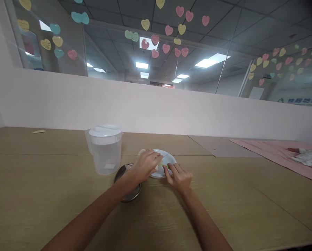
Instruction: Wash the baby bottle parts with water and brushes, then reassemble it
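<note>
My left hand [146, 165] is closed around a small white thing [156, 168], mostly hidden by its fingers, so I cannot tell its kind. The fingers of my right hand [180, 177] pinch a thin yellow-green thing [166, 166], too small to name. Both hands are close together over a white round plate [171, 158], partly covered by them. Beneath my left wrist lies a round dark metal dish [135, 196] with something clear and crinkled [128, 167] at its far side. A pale object [141, 152] shows just behind my left hand.
Left of the dish stands a clear plastic pitcher [106, 153] with a white lid. Farther left, a flat pale piece [39, 131] lies near the wall. A pink cloth [265, 150] with a patterned fabric item [310, 158] covers the table's right side. Heart-shaped notes dot the glass above.
</note>
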{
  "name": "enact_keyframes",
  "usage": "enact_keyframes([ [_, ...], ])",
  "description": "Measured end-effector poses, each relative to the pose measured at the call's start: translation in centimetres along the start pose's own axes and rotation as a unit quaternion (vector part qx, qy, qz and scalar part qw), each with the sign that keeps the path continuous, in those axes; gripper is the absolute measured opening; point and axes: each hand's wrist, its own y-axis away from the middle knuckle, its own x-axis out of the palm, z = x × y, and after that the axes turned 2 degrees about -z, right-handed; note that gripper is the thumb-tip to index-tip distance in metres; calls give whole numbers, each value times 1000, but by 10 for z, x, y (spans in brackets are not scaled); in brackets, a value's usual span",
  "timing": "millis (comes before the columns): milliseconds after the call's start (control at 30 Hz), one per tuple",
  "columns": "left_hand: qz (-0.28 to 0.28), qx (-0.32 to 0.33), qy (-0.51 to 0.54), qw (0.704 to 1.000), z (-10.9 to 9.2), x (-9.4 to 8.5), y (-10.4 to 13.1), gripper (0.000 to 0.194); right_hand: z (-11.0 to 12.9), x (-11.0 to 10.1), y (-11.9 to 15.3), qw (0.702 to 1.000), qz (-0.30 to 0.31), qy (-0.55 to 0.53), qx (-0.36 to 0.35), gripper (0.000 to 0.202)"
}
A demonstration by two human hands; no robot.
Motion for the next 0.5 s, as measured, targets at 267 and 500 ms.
enact_keyframes([
  [267, -31, -43, -93, 994, 16, 7, -4, 25, -23, 7, -1, 993, 37, 55, 94, 37],
  [500, -22, -26, -165, 986, 29, 30, -4, 25, -52, 22, 5, 896, 140, 31, 419, 48],
])
